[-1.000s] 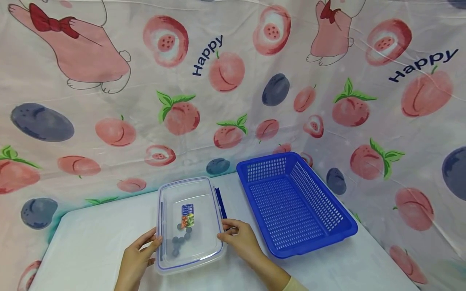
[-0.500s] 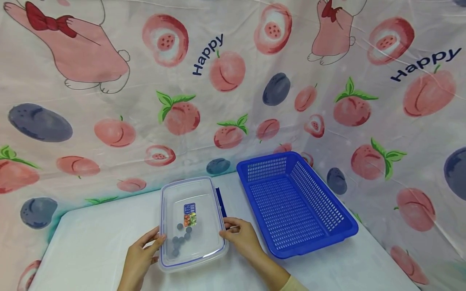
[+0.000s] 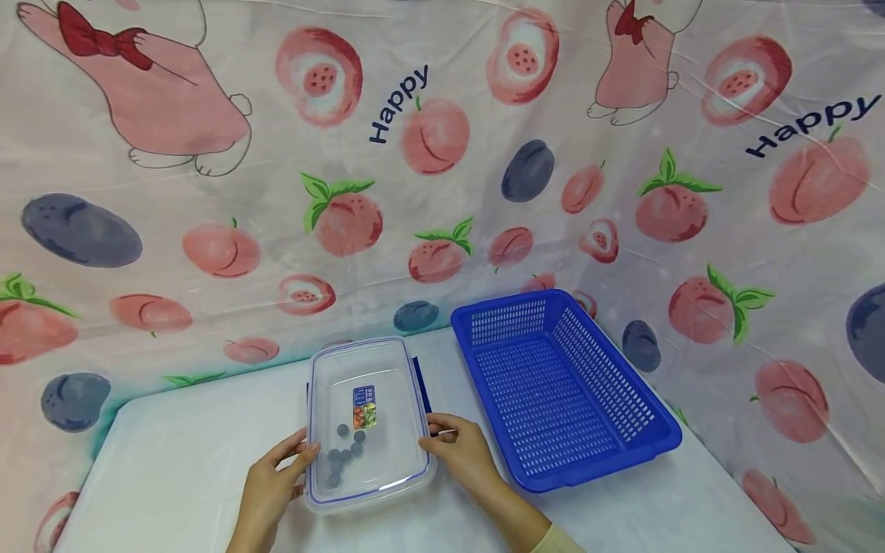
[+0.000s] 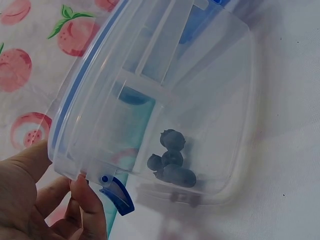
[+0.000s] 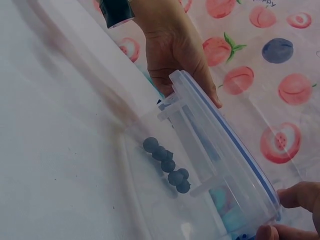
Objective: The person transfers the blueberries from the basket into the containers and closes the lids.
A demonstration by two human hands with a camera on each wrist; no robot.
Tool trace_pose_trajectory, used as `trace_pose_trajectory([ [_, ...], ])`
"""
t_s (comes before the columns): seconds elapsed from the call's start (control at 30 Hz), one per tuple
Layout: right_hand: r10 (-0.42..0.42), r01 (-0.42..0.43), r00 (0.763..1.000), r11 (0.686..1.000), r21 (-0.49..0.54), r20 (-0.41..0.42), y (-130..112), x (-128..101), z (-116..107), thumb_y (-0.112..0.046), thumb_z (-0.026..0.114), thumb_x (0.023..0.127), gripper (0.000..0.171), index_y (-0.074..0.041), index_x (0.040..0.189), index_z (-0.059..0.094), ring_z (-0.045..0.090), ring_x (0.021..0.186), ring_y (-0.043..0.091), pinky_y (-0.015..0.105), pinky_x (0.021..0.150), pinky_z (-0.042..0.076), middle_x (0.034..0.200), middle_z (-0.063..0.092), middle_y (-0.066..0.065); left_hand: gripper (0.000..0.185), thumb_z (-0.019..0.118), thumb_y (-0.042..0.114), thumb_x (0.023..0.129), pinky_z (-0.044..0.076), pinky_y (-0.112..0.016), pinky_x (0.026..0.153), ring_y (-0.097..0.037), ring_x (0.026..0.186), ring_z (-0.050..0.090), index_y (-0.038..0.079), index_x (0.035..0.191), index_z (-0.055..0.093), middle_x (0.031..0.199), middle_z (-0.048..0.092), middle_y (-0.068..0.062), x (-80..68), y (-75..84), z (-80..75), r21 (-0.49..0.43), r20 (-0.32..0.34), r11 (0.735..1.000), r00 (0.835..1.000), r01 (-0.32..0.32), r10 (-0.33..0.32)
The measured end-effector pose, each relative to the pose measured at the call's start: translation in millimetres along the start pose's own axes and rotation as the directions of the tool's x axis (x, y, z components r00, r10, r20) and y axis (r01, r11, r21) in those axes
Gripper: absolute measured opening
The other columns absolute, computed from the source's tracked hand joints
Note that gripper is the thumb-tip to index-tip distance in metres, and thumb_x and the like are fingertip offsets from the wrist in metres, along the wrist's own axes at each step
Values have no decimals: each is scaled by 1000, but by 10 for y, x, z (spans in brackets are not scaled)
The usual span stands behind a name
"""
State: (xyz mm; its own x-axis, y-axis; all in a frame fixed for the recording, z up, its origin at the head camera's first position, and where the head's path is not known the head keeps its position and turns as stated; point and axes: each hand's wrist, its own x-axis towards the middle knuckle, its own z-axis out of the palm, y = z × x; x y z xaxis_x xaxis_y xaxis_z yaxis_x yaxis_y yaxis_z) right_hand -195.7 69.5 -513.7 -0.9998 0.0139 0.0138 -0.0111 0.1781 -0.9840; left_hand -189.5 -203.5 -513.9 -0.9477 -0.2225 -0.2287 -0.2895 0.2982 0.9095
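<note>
A clear plastic food container (image 3: 415, 482) lies in front of me under a clear lid (image 3: 383, 445) with a blue seal and a label. Several blueberries (image 4: 172, 157) show through its walls, gathered toward its near left corner. My left hand (image 3: 275, 480) grips the left rim, thumb on the lid's edge and fingers below. Close to those fingers, a blue latch (image 4: 120, 197) hangs swung out. On the opposite side my right hand (image 3: 459, 449) pinches the right rim between thumb and fingers. Another blue latch (image 3: 422, 384) sticks out beyond that hand.
A blue mesh basket (image 3: 539, 403) stands to the right of the container, with nothing in it. Both rest on a white-covered table (image 3: 187, 445). Behind and to the right hangs a fruit-printed cloth (image 3: 387, 200).
The container has shifted slightly to the right with both hands on it. A blue strip now shows beside its left edge. The basket stays in place.
</note>
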Motion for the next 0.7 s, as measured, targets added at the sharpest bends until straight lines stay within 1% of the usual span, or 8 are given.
trace_pose_trajectory([
  [0.1,0,0,1000,1000,-2,3,7,7,-2,-7,77,79,40,7,116,68,59,79,12,19,64,49,97,67,12,83,74,54,82,54,-25,62,-10,85,59,3,143,50,127,54,-16,1,10,-1,7,-2,1000,1000,-2,2],
  [0.4,12,-11,1000,1000,-14,6,-3,33,3,-6,77,79,40,7,116,68,58,79,13,18,64,48,96,66,12,85,72,57,82,54,-25,63,-8,86,61,3,144,48,127,53,-16,19,11,-7,6,7,1000,1000,0,-1],
  [0.6,3,-3,1000,1000,-14,8,-3,51,5,-5,77,81,40,8,117,67,59,79,15,17,63,48,96,67,13,77,70,51,87,54,-25,64,-9,87,61,4,144,48,128,53,-15,25,5,-12,5,17,1000,1000,0,0],
  [0.7,-2,2,1000,1000,-22,8,3,62,4,-5,77,81,39,8,117,67,59,79,14,16,63,48,96,67,14,78,70,52,86,54,-25,64,-9,87,61,4,144,48,127,54,-15,28,9,-8,0,18,1000,1000,2,-2],
])
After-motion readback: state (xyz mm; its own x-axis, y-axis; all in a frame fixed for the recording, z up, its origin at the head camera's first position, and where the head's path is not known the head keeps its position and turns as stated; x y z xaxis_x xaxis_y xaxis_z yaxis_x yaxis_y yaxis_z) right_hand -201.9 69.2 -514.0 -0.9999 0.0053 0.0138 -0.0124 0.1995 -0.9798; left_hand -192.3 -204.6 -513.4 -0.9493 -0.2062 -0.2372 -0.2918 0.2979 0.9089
